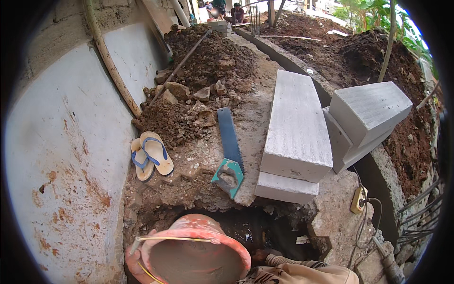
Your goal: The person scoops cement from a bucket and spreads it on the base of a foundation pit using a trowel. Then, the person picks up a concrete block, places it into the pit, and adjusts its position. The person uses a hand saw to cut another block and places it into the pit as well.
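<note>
A red-orange bucket (201,225), smeared with grey, is tipped toward me at the edge of a dug hole. Wet grey mortar (194,260) fills much of it, and its thin handle lies across the mouth. My left hand (135,260) grips the bucket's left side near the rim, fingers wrapped round it. Beyond the bucket's right side, low in the hole, is my right hand (259,256); its fingers are hidden, so I cannot tell whether it touches the bucket. A patterned sleeve (302,272) covers that arm.
Beyond the hole (283,227) lie a handsaw (229,137) with a teal handle and a pair of sandals (153,154). Pale blocks (298,123) are stacked to the right, near a yellow socket box (358,199) with a cord. A stained white wall (66,156) bounds the left.
</note>
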Demonstrator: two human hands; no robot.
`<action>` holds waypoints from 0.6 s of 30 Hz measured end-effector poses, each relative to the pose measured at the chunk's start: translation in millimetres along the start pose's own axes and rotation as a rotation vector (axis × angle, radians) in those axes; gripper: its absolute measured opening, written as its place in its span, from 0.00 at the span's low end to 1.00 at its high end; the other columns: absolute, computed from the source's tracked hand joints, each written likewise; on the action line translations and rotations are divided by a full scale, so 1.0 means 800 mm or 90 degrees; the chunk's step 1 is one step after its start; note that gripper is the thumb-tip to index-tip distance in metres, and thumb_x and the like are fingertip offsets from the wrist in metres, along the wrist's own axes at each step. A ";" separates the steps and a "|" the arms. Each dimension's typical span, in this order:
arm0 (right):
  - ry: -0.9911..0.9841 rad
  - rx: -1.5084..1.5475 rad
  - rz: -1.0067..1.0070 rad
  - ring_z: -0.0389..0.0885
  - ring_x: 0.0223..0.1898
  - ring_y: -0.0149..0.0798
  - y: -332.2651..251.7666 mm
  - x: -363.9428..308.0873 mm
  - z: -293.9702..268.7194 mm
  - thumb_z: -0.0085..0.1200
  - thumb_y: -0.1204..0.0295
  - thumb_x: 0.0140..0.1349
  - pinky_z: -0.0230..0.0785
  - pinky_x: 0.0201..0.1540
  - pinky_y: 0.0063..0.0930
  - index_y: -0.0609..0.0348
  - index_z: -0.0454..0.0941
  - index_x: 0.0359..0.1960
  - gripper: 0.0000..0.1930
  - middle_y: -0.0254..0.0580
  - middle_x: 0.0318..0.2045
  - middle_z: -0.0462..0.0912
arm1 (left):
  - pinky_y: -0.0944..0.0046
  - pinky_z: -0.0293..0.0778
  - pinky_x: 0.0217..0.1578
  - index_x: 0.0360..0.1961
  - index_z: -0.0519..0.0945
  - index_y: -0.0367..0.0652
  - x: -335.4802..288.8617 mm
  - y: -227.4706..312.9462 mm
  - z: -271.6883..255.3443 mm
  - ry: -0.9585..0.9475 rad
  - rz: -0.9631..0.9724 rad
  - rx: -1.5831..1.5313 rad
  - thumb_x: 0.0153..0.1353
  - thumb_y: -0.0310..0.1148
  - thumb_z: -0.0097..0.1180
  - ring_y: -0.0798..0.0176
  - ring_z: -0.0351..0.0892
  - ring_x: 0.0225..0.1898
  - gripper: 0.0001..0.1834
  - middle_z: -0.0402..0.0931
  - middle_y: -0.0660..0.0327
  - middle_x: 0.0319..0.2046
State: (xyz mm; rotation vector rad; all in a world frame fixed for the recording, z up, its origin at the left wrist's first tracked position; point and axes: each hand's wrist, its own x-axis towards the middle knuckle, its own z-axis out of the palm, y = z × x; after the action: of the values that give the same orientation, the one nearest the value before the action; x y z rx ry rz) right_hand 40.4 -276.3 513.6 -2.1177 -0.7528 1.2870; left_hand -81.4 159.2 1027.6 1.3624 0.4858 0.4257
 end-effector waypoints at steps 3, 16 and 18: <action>0.021 -0.170 -0.300 0.87 0.37 0.53 -0.002 -0.008 -0.031 0.62 0.60 0.59 0.79 0.40 0.46 0.53 0.84 0.47 0.17 0.51 0.37 0.86 | 0.54 0.64 0.68 0.72 0.65 0.37 -0.017 0.073 0.019 0.083 0.144 -0.109 0.77 0.41 0.46 0.54 0.71 0.65 0.28 0.73 0.54 0.65; 0.141 0.129 -0.273 0.84 0.50 0.47 -0.307 -0.278 -0.335 0.55 0.55 0.72 0.74 0.55 0.36 0.57 0.78 0.61 0.23 0.49 0.49 0.86 | 0.36 0.69 0.65 0.69 0.66 0.38 0.259 0.232 0.314 0.028 0.302 -0.366 0.80 0.47 0.40 0.44 0.69 0.67 0.27 0.70 0.48 0.66; 0.192 0.213 -0.358 0.85 0.49 0.46 -0.366 -0.356 -0.396 0.56 0.58 0.71 0.75 0.52 0.36 0.60 0.79 0.59 0.22 0.50 0.47 0.86 | 0.24 0.70 0.60 0.69 0.65 0.38 0.302 0.248 0.376 -0.068 0.260 -0.302 0.79 0.50 0.39 0.39 0.69 0.66 0.29 0.68 0.46 0.66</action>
State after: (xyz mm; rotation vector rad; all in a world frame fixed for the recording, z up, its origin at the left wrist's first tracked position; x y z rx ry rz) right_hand 164.2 -323.4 1012.8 -1.6183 -0.8491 0.7128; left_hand 285.9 79.2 1244.8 1.0092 0.0046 0.7465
